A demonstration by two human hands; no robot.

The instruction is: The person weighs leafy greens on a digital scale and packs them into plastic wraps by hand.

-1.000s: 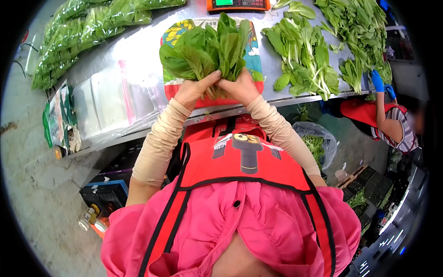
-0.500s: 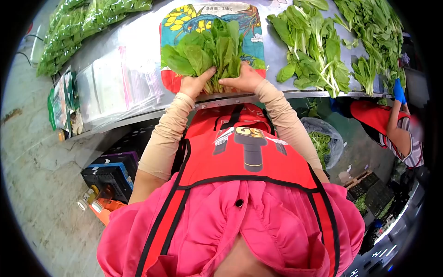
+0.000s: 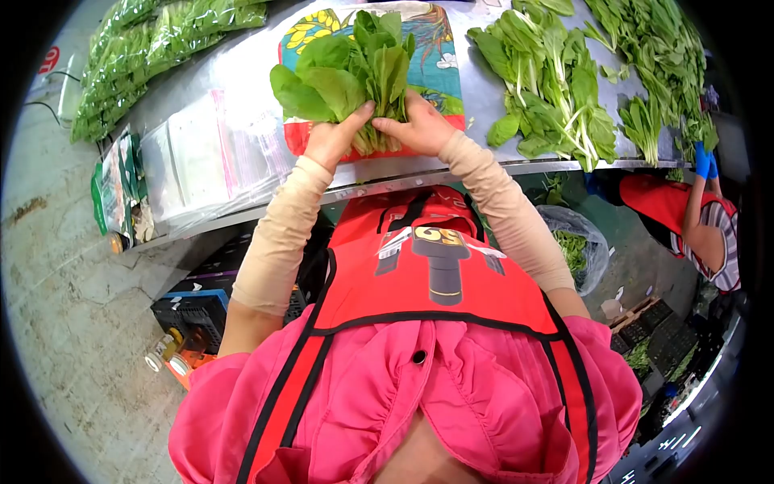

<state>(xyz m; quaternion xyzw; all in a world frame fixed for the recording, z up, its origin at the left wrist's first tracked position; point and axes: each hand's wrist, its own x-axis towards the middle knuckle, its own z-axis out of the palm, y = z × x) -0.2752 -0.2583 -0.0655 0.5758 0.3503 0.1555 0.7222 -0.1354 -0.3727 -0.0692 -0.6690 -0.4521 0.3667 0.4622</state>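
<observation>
While the left hand [image 3: 422, 125] and right hand [image 3: 337, 139] grasp the greens [image 3: 355, 77] together around the stems, the bunch is above the printed sack [image 3: 442, 68] on the table [image 3: 189, 81]. Flat plastic bags [image 3: 193, 153] lie beside the sack, and loose greens [image 3: 552, 89] on its other side.

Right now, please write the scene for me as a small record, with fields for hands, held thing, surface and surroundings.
left hand: on the stems of the leafy bunch, thumb in front
right hand: on the same stems, opposite the left hand
held: leafy bunch, leaves pointing away from the person
behind bunch: printed sheet on the metal table
left side: clear bags; bagged greens beyond
right side: loose greens; co-worker's blue gloves
</observation>
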